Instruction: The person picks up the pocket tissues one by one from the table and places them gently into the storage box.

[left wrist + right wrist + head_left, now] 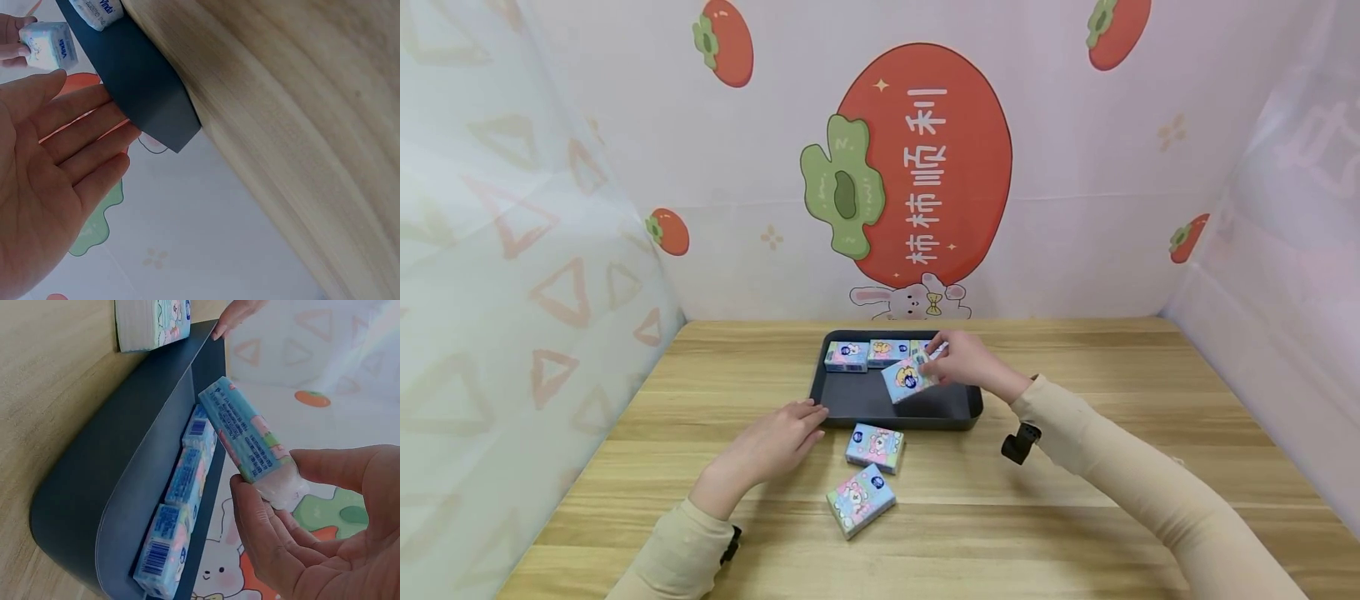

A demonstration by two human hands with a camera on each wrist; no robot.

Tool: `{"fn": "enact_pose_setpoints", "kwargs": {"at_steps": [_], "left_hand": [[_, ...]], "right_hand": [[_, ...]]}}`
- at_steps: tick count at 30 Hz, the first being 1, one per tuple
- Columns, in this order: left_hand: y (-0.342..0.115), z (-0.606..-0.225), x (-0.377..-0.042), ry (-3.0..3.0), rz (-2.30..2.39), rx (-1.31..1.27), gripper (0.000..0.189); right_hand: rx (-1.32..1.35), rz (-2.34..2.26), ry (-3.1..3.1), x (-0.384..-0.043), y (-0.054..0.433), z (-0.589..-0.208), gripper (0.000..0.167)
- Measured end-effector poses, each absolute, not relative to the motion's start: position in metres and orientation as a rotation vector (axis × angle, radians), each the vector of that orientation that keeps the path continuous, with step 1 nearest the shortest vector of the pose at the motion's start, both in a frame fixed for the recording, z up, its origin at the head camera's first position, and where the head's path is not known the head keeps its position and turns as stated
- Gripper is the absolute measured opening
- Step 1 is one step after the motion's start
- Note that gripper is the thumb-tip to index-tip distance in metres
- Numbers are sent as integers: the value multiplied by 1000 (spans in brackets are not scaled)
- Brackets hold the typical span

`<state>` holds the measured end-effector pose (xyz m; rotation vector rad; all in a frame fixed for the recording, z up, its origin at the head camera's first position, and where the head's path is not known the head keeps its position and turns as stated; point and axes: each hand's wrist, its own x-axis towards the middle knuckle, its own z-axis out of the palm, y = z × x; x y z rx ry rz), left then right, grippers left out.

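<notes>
My right hand [964, 360] pinches a blue tissue pack [245, 432] between thumb and fingers, tilted above the dark grey tray [857, 402]. Along the tray's back wall stand three more packs in a row, among them a left one [846, 357] and a middle one [890, 350]; the rightmost is partly hidden by my right hand. With fingers straight, my left hand [778, 442] touches the tray's front left corner; its palm [44, 181] shows in the left wrist view. Two packs lie on the table in front of the tray, an upper one [876, 447] and a lower one [861, 500].
The wooden table [1000, 533] reaches back to a white cloth wall [1075, 208] printed with persimmons and a rabbit. Cloth side walls [512, 275] rise at left and right. A black wrist camera [1021, 443] sits at my right sleeve.
</notes>
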<state>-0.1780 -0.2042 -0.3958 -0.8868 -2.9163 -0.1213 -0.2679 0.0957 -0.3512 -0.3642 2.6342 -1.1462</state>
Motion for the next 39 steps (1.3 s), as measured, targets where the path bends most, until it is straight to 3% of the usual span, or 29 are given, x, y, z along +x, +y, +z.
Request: {"fn": "enact_pose_setpoints", "kwargs": {"at_steps": [39], "left_hand": [[-206, -397, -180, -2936, -123, -865, 35]], "right_hand": [[-248, -1183, 2520, -301, 61, -373, 37]]}}
